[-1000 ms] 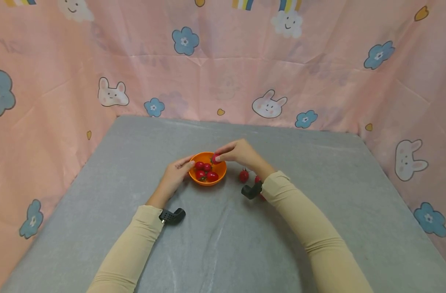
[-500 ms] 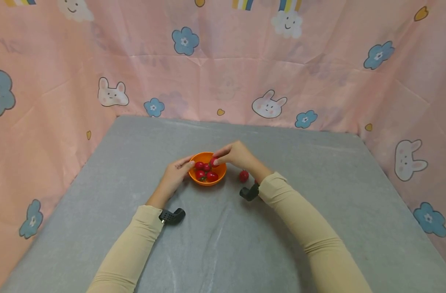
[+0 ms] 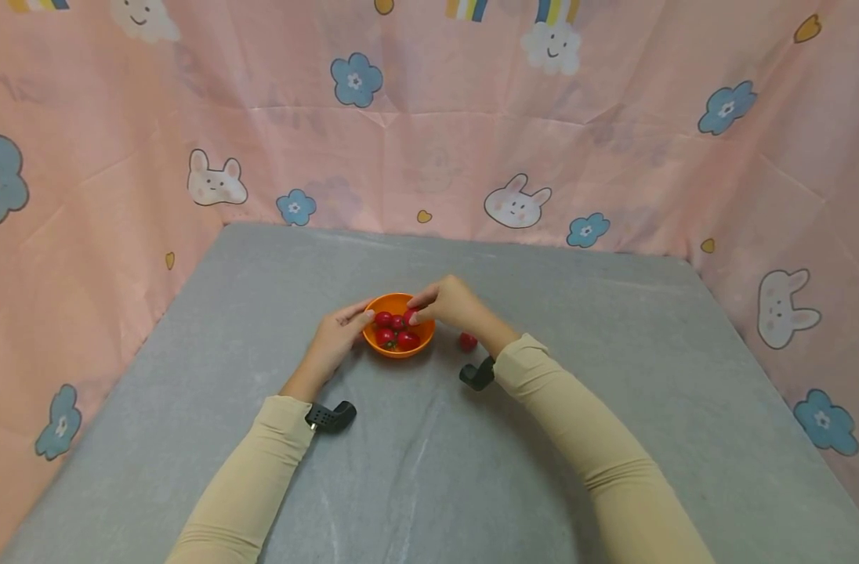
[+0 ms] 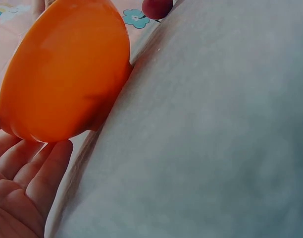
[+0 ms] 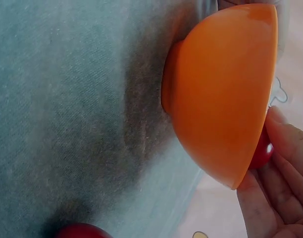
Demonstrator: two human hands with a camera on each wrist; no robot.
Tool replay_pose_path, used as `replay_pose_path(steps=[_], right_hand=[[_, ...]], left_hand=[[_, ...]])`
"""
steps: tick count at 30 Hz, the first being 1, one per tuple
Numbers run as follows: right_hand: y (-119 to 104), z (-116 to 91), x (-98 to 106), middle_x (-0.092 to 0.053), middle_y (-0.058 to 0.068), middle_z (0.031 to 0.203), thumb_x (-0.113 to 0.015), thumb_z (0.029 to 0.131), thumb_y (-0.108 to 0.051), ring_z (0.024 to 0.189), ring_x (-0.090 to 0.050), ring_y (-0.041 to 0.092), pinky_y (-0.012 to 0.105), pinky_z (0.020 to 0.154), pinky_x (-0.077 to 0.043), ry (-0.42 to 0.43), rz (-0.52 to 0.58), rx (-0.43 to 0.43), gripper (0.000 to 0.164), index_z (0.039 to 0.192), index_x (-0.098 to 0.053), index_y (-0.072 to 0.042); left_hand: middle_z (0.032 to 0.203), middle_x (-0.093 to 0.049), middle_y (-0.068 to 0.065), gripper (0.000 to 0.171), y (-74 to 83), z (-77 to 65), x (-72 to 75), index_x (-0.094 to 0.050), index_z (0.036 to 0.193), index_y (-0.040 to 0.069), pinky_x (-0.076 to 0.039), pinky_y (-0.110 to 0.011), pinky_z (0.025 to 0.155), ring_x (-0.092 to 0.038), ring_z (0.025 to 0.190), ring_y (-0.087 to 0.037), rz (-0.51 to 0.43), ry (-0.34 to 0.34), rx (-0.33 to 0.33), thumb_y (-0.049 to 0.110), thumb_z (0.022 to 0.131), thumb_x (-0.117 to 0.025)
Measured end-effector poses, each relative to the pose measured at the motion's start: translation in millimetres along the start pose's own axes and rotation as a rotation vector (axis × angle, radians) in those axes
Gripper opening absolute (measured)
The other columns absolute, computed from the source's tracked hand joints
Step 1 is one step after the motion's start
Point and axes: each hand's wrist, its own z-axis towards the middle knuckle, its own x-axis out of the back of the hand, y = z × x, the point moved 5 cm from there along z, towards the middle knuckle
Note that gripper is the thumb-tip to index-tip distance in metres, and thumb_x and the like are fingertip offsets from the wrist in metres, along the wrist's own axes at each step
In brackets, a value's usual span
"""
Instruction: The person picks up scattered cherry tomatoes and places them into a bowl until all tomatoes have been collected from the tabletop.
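An orange bowl (image 3: 399,354) stands upright on the grey table, with several red cherry tomatoes (image 3: 407,341) inside. My left hand (image 3: 335,337) holds its left side, thumb over the rim and fingers against the outer wall, as the left wrist view shows under the bowl (image 4: 67,69). At the opposite rim, my right hand (image 3: 454,304) pinches a cherry tomato (image 3: 410,316) between thumb and fingers. In the right wrist view that tomato (image 5: 262,151) sits at the lip, partly hidden by the bowl wall (image 5: 221,94).
One loose cherry tomato (image 3: 468,341) lies on the table (image 3: 373,470) right of the bowl, close to my right wrist. A dark wrist camera (image 3: 477,374) hangs beneath that forearm. Pink printed cloth (image 3: 429,117) encloses the back and sides.
My right hand has moved slightly left and down, bringing the pinched cherry tomato lower into the bowl. Its wrist now covers other loose tomatoes seen earlier. The left hand and bowl stay put.
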Motion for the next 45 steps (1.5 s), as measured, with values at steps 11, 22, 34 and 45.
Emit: replay_pose_path(steps=[11, 22, 34, 45], right_hand=[[-2, -1, -2, -0.074, 0.006, 0.118, -0.081, 0.084, -0.021, 0.12, -0.061, 0.026, 0.042, 0.108, -0.046, -0.004, -0.042, 0.01, 0.027, 0.11, -0.078, -0.015], [2, -2, -3, -0.073, 0.006, 0.12, -0.082, 0.083, -0.022, 0.121, -0.062, 0.025, 0.041, 0.107, -0.047, 0.017, -0.035, 0.018, 0.029, 0.111, -0.078, -0.014], [8, -9, 8, -0.075, 0.005, 0.116, -0.081, 0.083, -0.023, 0.12, -0.061, 0.025, 0.043, 0.107, -0.047, 0.034, 0.075, 0.034, 0.027, 0.109, -0.079, -0.016], [34, -35, 33, -0.073, 0.007, 0.12, -0.079, 0.086, -0.022, 0.119, -0.063, 0.024, 0.043, 0.104, -0.05, 0.091, 0.231, 0.04, 0.034, 0.117, -0.075, -0.008]], left_hand=[[0.144, -0.057, -0.01, 0.045, 2.7, -2.0, -0.7, -0.056, 0.142, 0.011, -0.051, -0.03, 0.097, -0.057, 0.127, -0.024, -0.003, -0.008, 0.001, 0.032, 0.102, -0.056], [0.143, -0.058, -0.011, 0.045, 1.1, -2.6, -0.8, -0.056, 0.142, 0.009, -0.051, -0.022, 0.09, -0.057, 0.126, -0.022, -0.009, 0.001, 0.002, 0.029, 0.102, -0.057], [0.145, -0.056, -0.011, 0.045, 0.7, -0.5, -0.6, -0.054, 0.143, 0.008, -0.051, -0.018, 0.088, -0.055, 0.128, -0.021, -0.021, 0.001, 0.002, 0.027, 0.102, -0.056], [0.144, -0.057, -0.01, 0.045, -0.2, -0.1, -1.5, -0.055, 0.143, 0.01, -0.052, -0.018, 0.086, -0.056, 0.127, -0.022, -0.02, 0.0, 0.015, 0.028, 0.102, -0.056]])
